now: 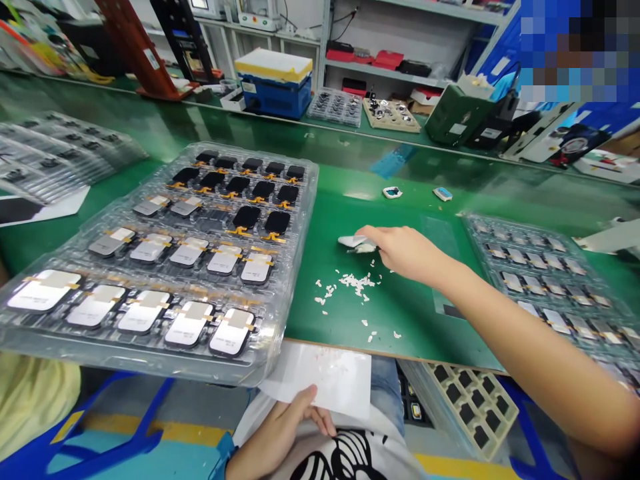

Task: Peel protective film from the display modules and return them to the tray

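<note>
My left hand [293,421] is at the front edge of the bench, low over my lap. Its thumb and fingers close on a white sheet [333,377], whose far edge reaches to the bench edge. Above the green mat, my right hand [404,250] pinches a small flat whitish piece [351,241]; its exact kind is unclear. Many white scraps [356,283] lie scattered on the mat below this hand. Left of the scraps, a big clear plastic tray [295,267] holds rows of small display modules [230,260], some black side up, others silver-white side up.
A second clear tray [470,233] of modules stands at the right. Two small parts [393,192] lie toward the back of the mat. Stacked trays [65,150] sit far left. A blue box [274,90] stands on the rear ledge. Below the bench is a cream tray [505,407].
</note>
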`<state>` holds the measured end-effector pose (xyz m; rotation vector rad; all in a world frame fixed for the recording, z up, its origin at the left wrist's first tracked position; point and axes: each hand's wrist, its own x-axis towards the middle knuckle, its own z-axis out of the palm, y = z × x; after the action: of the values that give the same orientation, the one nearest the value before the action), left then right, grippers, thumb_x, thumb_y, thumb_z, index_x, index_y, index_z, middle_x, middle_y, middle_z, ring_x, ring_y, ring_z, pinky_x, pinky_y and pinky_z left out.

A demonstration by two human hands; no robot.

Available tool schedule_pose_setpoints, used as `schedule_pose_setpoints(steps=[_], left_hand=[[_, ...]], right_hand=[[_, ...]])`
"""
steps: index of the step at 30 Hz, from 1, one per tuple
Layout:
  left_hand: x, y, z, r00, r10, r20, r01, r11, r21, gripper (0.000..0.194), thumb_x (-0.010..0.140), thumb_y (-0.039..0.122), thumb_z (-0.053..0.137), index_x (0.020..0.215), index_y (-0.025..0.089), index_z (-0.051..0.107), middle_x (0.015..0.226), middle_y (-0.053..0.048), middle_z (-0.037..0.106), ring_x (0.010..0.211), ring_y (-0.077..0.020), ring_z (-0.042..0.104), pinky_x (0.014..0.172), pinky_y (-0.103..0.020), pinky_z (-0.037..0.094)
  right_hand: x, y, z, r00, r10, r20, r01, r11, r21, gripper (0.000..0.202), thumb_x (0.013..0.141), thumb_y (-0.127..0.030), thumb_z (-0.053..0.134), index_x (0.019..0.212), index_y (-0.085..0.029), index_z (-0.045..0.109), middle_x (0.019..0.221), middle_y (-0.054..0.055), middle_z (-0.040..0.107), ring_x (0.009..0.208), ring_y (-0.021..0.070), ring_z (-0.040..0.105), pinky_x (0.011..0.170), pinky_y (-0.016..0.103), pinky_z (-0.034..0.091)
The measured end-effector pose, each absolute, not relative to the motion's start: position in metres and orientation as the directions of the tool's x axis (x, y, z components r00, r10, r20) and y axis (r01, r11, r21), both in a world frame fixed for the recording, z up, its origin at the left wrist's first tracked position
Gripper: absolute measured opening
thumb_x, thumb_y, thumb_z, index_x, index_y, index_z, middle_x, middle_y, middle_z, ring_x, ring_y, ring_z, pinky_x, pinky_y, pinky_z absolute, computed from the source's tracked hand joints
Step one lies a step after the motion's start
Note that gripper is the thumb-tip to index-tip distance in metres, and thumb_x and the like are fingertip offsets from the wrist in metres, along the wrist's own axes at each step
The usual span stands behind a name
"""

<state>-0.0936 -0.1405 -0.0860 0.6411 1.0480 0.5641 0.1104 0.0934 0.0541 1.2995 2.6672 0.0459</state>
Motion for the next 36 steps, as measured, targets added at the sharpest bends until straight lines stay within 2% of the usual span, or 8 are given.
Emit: schedule_pose_setpoints(steps=[6, 12, 15, 21, 24, 26, 30, 36], left_hand=[[-0.095, -0.138, -0.086, 0.403, 0.685, -0.607, -0.089, 0.69, 0.719, 0.064, 0.086, 0.069, 0.046, 0.068, 0.013, 0.072, 0.081, -0.014, 0.074, 0.089, -0.0295, 0.066, 0.099, -0.036, 0.042], [-0.096, -0.137, -0.088, 0.414, 0.675, -0.611, -0.096, 0.699, 0.708, 0.062, 0.085, 0.069, 0.048, 0.069, 0.013, 0.071, 0.08, -0.012, 0.074, 0.089, -0.0297, 0.067, 0.1, -0.037, 0.042], [-0.096, -0.138, -0.092, 0.415, 0.684, -0.6, -0.106, 0.691, 0.715, 0.061, 0.085, 0.068, 0.049, 0.069, 0.014, 0.07, 0.079, -0.012, 0.074, 0.088, -0.0292, 0.067, 0.099, -0.036, 0.043], [-0.095, -0.136, -0.09, 0.414, 0.67, -0.616, -0.082, 0.701, 0.708, 0.061, 0.084, 0.069, 0.049, 0.067, 0.014, 0.07, 0.081, -0.012, 0.074, 0.09, -0.0293, 0.066, 0.1, -0.036, 0.042], [-0.094, -0.134, -0.085, 0.416, 0.664, -0.621, -0.07, 0.704, 0.706, 0.062, 0.083, 0.07, 0.049, 0.067, 0.014, 0.07, 0.079, -0.012, 0.073, 0.089, -0.029, 0.065, 0.1, -0.036, 0.042], [-0.094, -0.134, -0.083, 0.418, 0.655, -0.629, -0.066, 0.713, 0.698, 0.062, 0.081, 0.072, 0.051, 0.067, 0.014, 0.069, 0.077, -0.012, 0.072, 0.087, -0.029, 0.065, 0.099, -0.036, 0.043], [-0.094, -0.134, -0.085, 0.423, 0.643, -0.639, -0.071, 0.726, 0.684, 0.062, 0.079, 0.073, 0.053, 0.067, 0.014, 0.068, 0.076, -0.012, 0.071, 0.085, -0.029, 0.065, 0.096, -0.036, 0.045], [-0.097, -0.137, -0.094, 0.435, 0.64, -0.633, -0.04, 0.717, 0.696, 0.062, 0.087, 0.068, 0.047, 0.07, 0.013, 0.071, 0.083, -0.014, 0.073, 0.091, -0.0296, 0.065, 0.102, -0.038, 0.041]], right_hand=[[0.117, 0.067, 0.069, -0.656, 0.732, -0.182, 0.752, 0.655, -0.076, 0.053, 0.082, 0.003, 0.042, 0.126, -0.026, 0.051, 0.11, 0.0, 0.071, 0.083, 0.017, 0.067, 0.063, 0.024, 0.036], [0.129, 0.096, 0.07, -0.454, 0.879, -0.145, 0.868, 0.473, 0.148, 0.05, 0.086, 0.0, 0.038, 0.13, -0.02, 0.049, 0.111, 0.009, 0.07, 0.084, 0.0251, 0.067, 0.059, 0.027, 0.03], [0.121, 0.091, 0.065, -0.474, 0.861, -0.184, 0.851, 0.502, 0.156, 0.046, 0.084, 0.001, 0.039, 0.124, -0.016, 0.054, 0.102, 0.011, 0.071, 0.08, 0.0267, 0.067, 0.056, 0.028, 0.025], [0.101, 0.05, 0.07, -0.628, 0.736, -0.254, 0.759, 0.652, 0.013, 0.053, 0.081, 0.003, 0.042, 0.126, -0.023, 0.051, 0.108, 0.003, 0.071, 0.082, 0.0214, 0.068, 0.061, 0.028, 0.032], [0.113, 0.055, 0.079, -0.605, 0.77, -0.203, 0.793, 0.606, -0.068, 0.05, 0.084, 0.0, 0.042, 0.127, -0.024, 0.051, 0.106, 0.003, 0.071, 0.085, 0.0211, 0.068, 0.063, 0.026, 0.035], [0.129, 0.07, 0.083, -0.499, 0.853, -0.155, 0.864, 0.504, -0.011, 0.045, 0.088, -0.005, 0.043, 0.128, -0.025, 0.05, 0.1, 0.005, 0.071, 0.082, 0.0217, 0.067, 0.062, 0.026, 0.035], [0.164, 0.1, 0.078, -0.238, 0.965, -0.111, 0.936, 0.258, 0.238, 0.032, 0.092, -0.011, 0.041, 0.121, -0.016, 0.052, 0.091, 0.012, 0.069, 0.076, 0.0258, 0.066, 0.057, 0.027, 0.03], [0.147, 0.079, 0.06, -0.266, 0.949, -0.17, 0.921, 0.302, 0.245, 0.031, 0.088, -0.005, 0.041, 0.116, -0.012, 0.052, 0.09, 0.015, 0.07, 0.078, 0.0285, 0.068, 0.057, 0.029, 0.029]])
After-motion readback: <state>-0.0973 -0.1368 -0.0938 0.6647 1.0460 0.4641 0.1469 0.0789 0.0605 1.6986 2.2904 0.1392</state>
